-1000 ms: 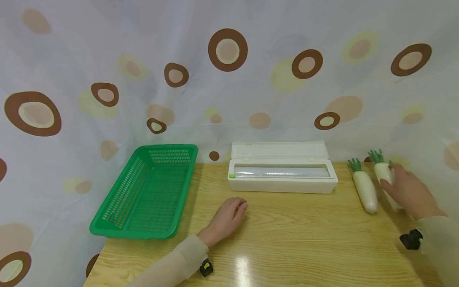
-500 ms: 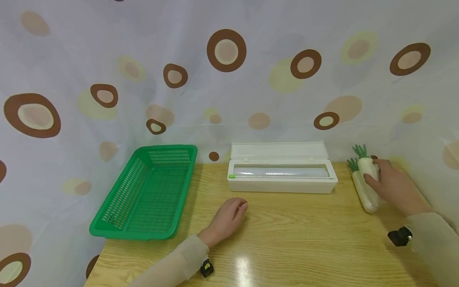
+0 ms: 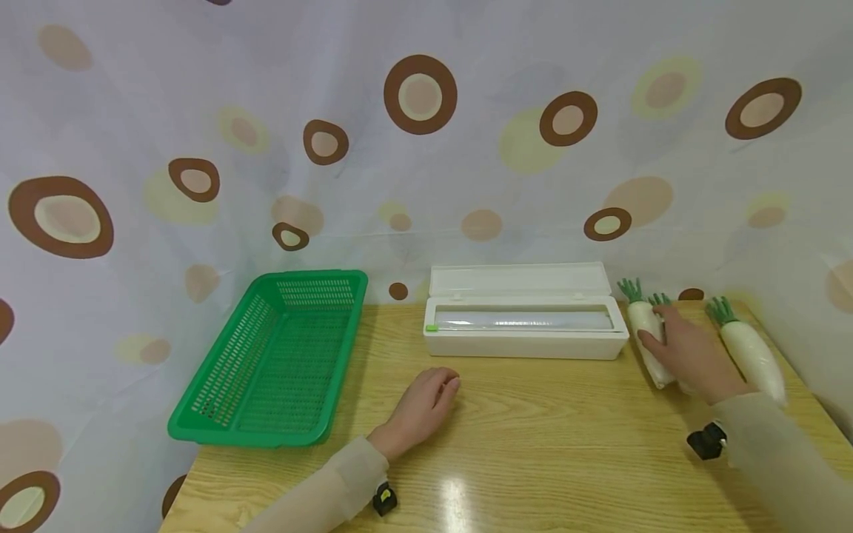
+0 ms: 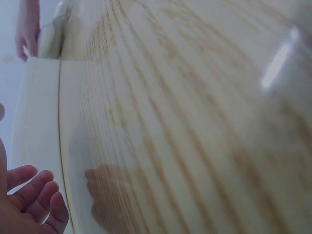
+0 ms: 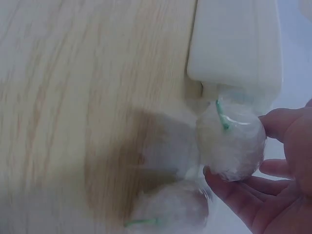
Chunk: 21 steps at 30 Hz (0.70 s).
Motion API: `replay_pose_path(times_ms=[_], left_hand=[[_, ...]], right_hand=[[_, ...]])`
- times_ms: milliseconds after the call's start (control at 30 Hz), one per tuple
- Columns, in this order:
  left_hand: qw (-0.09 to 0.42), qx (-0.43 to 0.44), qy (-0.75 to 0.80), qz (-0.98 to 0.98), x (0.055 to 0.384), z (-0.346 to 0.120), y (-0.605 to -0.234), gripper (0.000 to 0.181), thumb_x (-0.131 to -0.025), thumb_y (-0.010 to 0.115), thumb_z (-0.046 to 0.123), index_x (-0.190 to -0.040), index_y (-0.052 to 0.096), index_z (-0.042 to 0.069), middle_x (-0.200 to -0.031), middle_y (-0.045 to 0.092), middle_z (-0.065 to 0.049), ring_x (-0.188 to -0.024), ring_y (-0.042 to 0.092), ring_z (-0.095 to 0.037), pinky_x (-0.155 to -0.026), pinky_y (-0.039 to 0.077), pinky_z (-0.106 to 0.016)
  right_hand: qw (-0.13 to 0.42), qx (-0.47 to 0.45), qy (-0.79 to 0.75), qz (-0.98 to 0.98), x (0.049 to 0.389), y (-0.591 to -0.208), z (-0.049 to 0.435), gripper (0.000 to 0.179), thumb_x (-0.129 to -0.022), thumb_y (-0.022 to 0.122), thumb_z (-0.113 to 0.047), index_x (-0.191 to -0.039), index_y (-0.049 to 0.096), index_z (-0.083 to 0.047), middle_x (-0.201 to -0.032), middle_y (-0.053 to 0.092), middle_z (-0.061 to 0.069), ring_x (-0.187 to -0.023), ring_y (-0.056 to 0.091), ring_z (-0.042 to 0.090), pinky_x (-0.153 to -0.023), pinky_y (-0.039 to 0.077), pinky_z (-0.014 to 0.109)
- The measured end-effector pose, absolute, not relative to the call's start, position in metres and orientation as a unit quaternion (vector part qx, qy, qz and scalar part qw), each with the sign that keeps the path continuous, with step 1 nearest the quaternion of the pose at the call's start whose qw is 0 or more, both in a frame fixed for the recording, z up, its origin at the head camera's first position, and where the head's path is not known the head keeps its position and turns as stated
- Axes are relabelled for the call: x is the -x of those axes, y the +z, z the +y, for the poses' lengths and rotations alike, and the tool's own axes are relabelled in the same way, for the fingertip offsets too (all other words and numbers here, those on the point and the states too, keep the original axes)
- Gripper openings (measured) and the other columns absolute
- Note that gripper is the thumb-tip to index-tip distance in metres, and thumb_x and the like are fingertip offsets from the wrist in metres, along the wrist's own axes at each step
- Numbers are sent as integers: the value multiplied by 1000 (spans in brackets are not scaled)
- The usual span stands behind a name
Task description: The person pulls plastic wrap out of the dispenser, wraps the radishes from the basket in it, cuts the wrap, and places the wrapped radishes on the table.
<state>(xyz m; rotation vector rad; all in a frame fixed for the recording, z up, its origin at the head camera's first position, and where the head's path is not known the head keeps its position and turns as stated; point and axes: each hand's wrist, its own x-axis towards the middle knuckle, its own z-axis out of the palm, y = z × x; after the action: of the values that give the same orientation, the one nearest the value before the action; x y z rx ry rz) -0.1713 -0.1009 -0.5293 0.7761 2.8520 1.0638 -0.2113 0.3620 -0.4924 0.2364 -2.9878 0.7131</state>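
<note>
My right hand point(image 3: 696, 359) grips a white radish point(image 3: 641, 318) with green leaf stubs, just right of the white cling film dispenser point(image 3: 526, 342). In the right wrist view, thumb and fingers wrap this film-covered radish point(image 5: 231, 141), its rounded end toward the camera. A second radish point(image 5: 170, 209) lies close beside it; in the head view the hand mostly hides it. Farther right lies a third radish point(image 3: 753, 355). My left hand point(image 3: 416, 407) rests on the table in front of the dispenser, fingers loosely curled around nothing.
To the left stands a green plastic basket point(image 3: 286, 370) with slotted walls. The dispenser's lid point(image 3: 520, 280) is raised, showing a film roll. A patterned curtain point(image 3: 466, 178) hangs along the table's back edge. Wooden tabletop point(image 3: 533, 444) spreads in front.
My right hand has carried a radish leftward, past the second one, to beside the dispenser. The third radish, hidden behind the hand before, now shows at the right. My left hand has stayed put.
</note>
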Motion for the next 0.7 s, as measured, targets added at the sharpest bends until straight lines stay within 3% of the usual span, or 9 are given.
replay_pose_path(times_ms=[233,467,700], left_hand=[[1,-248,341,907,171,-101,-530,39,-115,39,33,-125,66,7,-117,69,-7,-106,62,-18,-92,54,-37],[1,-247,341,907,171,-101,-531,39,-115,39,33,-125,66,8,-117,69,-6,-106,62,-18,-92,54,-38],[0,-246,341,907,172,-102,-532,41,-115,38,35,-125,66,8,-117,69,-7,-106,63,-18,-91,54,-38]], right_hand=[[24,-87,220,-971,212,-498,350,65,-107,57,-19,-143,26,25,-96,64,38,-80,67,43,-68,54,56],[12,-84,206,-975,211,-504,346,59,-106,58,-16,-139,28,23,-93,63,36,-76,66,38,-69,53,55],[38,-94,187,-977,208,-508,348,55,-104,60,-13,-134,32,24,-85,61,31,-73,64,41,-63,53,55]])
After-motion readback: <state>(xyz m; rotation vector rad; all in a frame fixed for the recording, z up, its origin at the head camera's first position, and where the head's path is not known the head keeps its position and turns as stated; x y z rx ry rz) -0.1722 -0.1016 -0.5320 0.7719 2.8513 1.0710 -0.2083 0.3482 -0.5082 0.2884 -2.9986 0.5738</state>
